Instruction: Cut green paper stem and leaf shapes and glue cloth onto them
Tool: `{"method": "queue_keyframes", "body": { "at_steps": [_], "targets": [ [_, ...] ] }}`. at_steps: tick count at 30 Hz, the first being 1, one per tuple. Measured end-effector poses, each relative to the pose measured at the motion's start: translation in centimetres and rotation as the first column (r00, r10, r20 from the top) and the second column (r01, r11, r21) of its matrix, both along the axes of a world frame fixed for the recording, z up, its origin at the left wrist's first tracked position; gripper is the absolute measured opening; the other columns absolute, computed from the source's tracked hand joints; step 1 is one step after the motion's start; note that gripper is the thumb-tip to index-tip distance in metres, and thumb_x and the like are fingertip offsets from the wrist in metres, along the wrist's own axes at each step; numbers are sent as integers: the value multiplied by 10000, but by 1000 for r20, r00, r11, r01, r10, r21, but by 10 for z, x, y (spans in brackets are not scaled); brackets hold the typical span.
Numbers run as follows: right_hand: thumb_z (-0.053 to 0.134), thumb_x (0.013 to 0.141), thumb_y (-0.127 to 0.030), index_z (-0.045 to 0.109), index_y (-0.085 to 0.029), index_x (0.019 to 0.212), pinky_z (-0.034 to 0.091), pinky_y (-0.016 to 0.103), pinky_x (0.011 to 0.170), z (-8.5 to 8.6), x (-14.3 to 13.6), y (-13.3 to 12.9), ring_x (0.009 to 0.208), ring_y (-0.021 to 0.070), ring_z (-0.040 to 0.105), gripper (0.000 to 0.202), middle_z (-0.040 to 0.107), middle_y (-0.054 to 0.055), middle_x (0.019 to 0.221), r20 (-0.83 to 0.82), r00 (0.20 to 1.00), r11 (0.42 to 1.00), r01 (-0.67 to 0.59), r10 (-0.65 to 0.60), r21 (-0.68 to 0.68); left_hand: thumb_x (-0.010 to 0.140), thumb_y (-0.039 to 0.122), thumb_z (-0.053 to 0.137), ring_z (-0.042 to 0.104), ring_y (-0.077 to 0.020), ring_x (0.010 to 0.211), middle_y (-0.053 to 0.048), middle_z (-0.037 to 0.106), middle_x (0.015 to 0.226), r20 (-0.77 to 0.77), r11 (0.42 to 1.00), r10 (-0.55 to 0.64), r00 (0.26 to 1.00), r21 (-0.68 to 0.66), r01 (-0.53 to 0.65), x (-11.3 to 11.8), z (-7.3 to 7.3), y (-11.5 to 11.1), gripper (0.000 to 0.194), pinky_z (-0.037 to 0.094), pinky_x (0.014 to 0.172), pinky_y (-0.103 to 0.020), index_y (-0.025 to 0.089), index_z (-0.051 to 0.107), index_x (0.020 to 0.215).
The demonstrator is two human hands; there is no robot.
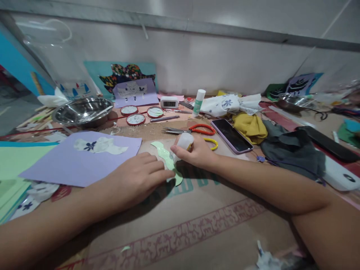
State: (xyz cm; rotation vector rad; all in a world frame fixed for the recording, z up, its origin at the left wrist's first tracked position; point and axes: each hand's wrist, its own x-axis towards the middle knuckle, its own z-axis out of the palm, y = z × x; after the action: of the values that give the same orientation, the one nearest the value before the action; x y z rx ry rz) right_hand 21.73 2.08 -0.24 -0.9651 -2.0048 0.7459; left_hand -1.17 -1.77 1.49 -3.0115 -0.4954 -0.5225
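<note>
A wavy light green paper cutout (165, 155) lies on the brown cardboard (197, 217). My left hand (143, 170) rests beside it, with fingers extended and a fingertip at the cutout's lower part. In my right hand (195, 152) is a white glue bottle (185, 141), tilted with its tip down at the cutout; the tip itself is hard to make out. Left of my hands, a purple sheet (75, 165) bears a white fabric piece (101, 145) with a dark flower.
Scissors (201, 129) with red handles and a yellow handle (211, 142) lie beyond my right hand. A phone (232, 135), yellow cloth (250, 128) and dark cloth (287, 150) are at right. Behind stand a glue stick (199, 102), small clock (169, 102) and metal bowl (83, 111).
</note>
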Motion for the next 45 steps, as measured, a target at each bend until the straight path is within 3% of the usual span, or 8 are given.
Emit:
{"method": "queue_keyframes", "body": {
  "at_steps": [3,6,14,23,29,37,43,45],
  "targets": [
    [635,867,-464,529,-170,635,343,224,512,0,0,0,530,94,477,390,514,-34,554,15,1000,1000,6,-6,-1,977,96,441,533,-210,712,-29,657,805,-92,996,-84,992,-4,83,2,-3,-9,327,367,685,-359,193,620,1234],
    [631,865,-461,523,-174,632,351,227,521,1,0,0,537,97,485,385,522,-32,557,26,1000,1000,3,-3,-2,979,119,458,523,-210,698,-26,652,795,-129,994,-106,986,7,108,2,-4,-8,321,365,685,-370,184,604,1258],
    [619,869,-479,527,-180,665,376,244,546,2,1,3,574,117,507,373,549,-11,608,14,995,995,95,-95,-8,952,111,498,533,-196,673,-21,640,731,-43,997,-69,997,24,70,-4,-9,8,265,359,650,-339,207,664,1134],
    [611,892,-450,560,-180,716,389,234,529,3,3,1,559,115,500,327,551,-12,604,-74,997,1000,-12,13,16,979,161,480,558,-199,684,-37,666,749,10,997,-64,998,-50,65,1,-14,5,270,393,640,-332,208,679,1156],
    [601,876,-423,509,-188,661,355,237,529,7,3,-4,537,102,469,332,531,-23,578,58,993,990,-105,100,98,993,177,484,581,-199,682,-45,662,738,36,1000,-19,999,-12,20,2,-19,7,256,407,628,-335,177,684,1152],
    [569,899,-466,486,-192,630,360,252,553,5,2,-2,555,114,487,393,526,-11,575,120,993,993,-9,-5,121,988,180,497,576,-206,698,-47,661,760,8,998,-6,1000,-66,6,2,-19,8,268,398,650,-337,194,696,1166],
    [579,892,-430,521,-187,659,368,241,549,6,1,-1,545,108,494,341,550,-14,595,92,992,987,-100,89,125,988,177,485,587,-207,716,-49,668,780,35,992,-2,999,-127,7,1,-20,9,281,401,659,-337,195,705,1163],
    [583,886,-438,510,-188,648,377,245,558,6,1,-1,558,115,509,353,553,-7,598,101,994,991,-59,47,121,987,177,488,585,-208,719,-48,669,784,30,991,1,1000,-136,3,1,-19,9,280,400,661,-337,200,705,1163]
  ]
}}
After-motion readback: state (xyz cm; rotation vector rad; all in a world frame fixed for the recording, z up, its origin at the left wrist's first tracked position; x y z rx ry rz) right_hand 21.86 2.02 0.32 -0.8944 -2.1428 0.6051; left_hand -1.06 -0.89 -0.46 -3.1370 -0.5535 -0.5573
